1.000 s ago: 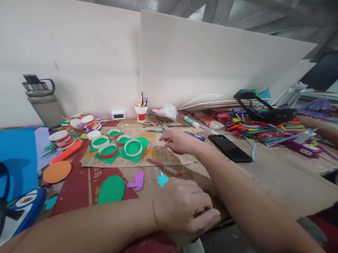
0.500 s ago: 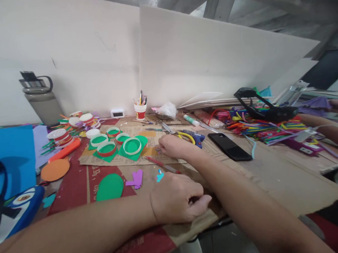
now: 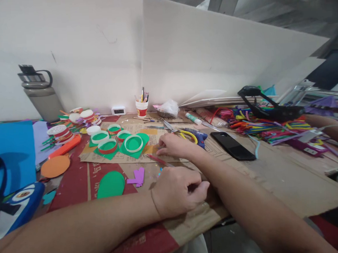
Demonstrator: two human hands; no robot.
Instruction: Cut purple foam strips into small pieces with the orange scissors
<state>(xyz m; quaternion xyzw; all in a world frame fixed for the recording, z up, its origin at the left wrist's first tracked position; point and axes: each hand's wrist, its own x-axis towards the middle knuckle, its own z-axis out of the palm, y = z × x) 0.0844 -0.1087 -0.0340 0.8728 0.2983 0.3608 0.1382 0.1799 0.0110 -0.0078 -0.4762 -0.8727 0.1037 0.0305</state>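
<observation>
Grip of the right hand (image 3: 173,145) bunched, fingertips close together beside a red pen (image 3: 156,159); whether pinching anything, impossible to tell. Left hand (image 3: 177,191) curled near the front of the worktop (image 3: 274,169), contents equally impossible to tell. Judging by the layout, only partly assembled: five shallow rings (image 3: 107,150) to the left of the right hand, resting on green paper (image 3: 145,138), with green inside each and corners jutting past some rims. Loose and unattached: green oval (image 3: 111,184), purple strips (image 3: 139,176), and a small blue scrap (image 3: 160,170) beside the left hand. Apparently further along: red-banded pieces (image 3: 62,137) with coloured strips, off to the left.
</observation>
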